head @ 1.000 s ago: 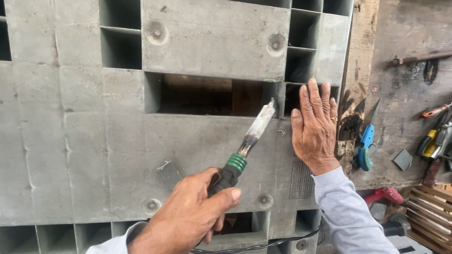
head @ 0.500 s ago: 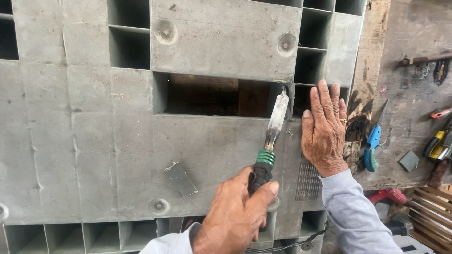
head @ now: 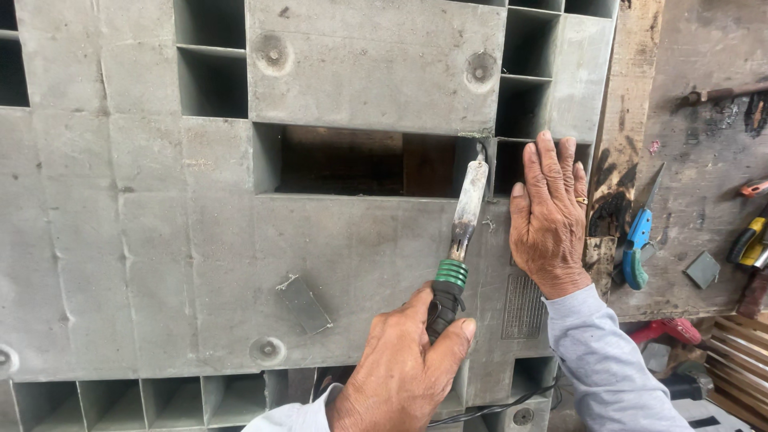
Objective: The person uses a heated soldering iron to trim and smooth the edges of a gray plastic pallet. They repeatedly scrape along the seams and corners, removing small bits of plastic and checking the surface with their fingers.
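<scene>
We had our left hand (head: 404,370) closed in a full grip around the dark handle of a soldering iron (head: 458,242), its green collar just above our thumb and its pale, crusted tip touching the grey plastic pallet (head: 160,240) at the right end of the rectangular opening. Our right hand (head: 550,212) held nothing; it lay open and flat, fingers spread, pressed on the pallet just right of the iron. Well to the right, on the worn wooden bench (head: 696,48), lay a blue-handled tool (head: 638,240).
</scene>
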